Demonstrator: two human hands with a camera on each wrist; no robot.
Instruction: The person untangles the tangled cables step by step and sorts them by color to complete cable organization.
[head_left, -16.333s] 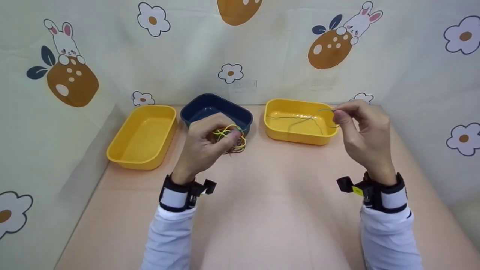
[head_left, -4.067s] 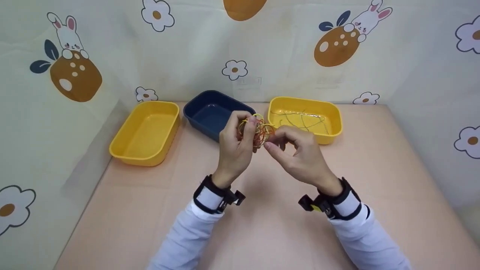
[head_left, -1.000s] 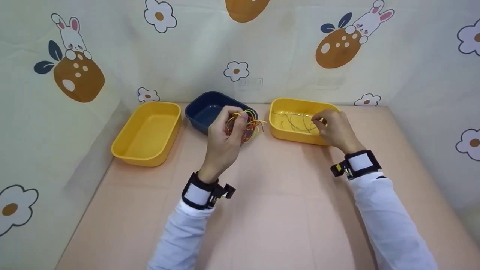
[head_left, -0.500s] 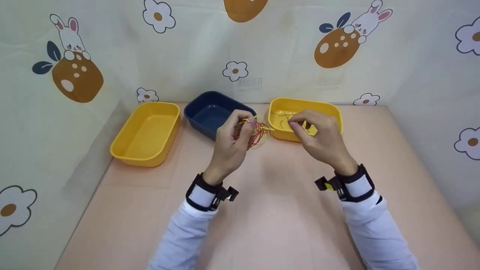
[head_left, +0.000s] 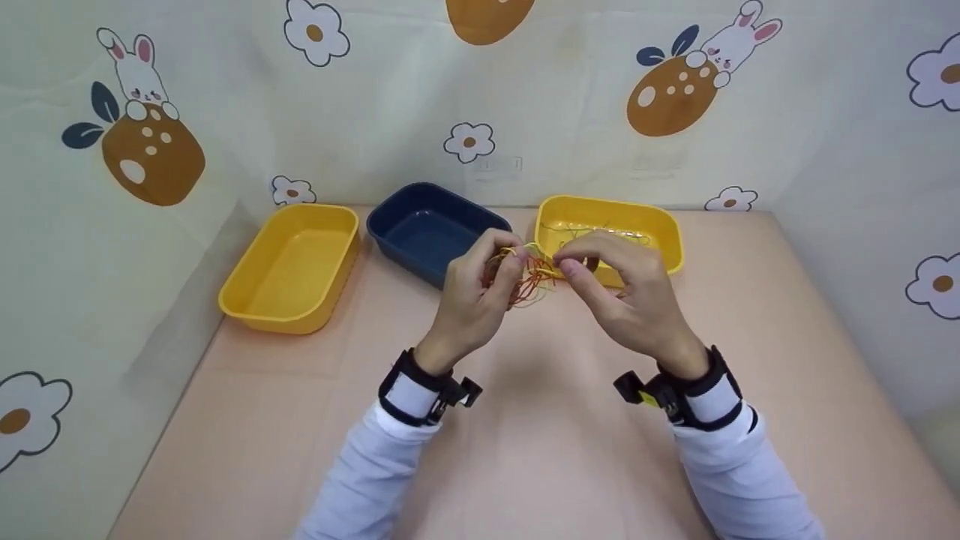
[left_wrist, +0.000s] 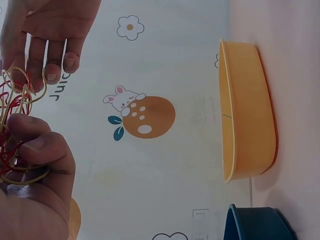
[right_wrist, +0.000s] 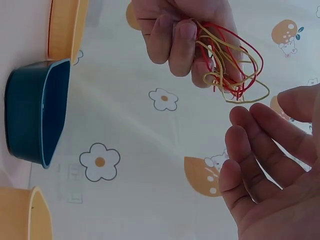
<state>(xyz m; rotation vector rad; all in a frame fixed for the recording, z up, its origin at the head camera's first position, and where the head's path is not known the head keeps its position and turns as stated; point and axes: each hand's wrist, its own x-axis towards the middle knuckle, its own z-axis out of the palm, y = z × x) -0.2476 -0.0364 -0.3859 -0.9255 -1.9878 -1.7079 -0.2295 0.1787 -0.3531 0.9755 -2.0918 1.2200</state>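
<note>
In the head view my left hand (head_left: 469,307) grips a tangled bundle of thin red and yellow wires (head_left: 534,289), and loose loops stick out past its thumb toward the right. My right hand (head_left: 634,292) hovers just right of these loops, fingers bent slightly. From the right wrist view, its thumb and fingertips stand apart with nothing seen between them, close to the lowest yellow loop. Behind the right hand, several thin greenish wires (head_left: 574,232) lie in the right yellow bin (head_left: 675,251), partly hidden by that hand.
A dark blue bin (head_left: 401,251) stands behind the left hand, in the middle of the table's back edge. Farther left sits another yellow bin (head_left: 289,322). Printed cloth walls (head_left: 375,135) rise at the back and sides of the pinkish table (head_left: 525,450).
From over the right yellow bin, my right hand has come left and toward me, up to the wire bundle. My left hand, still holding the bundle, has shifted slightly right.
</note>
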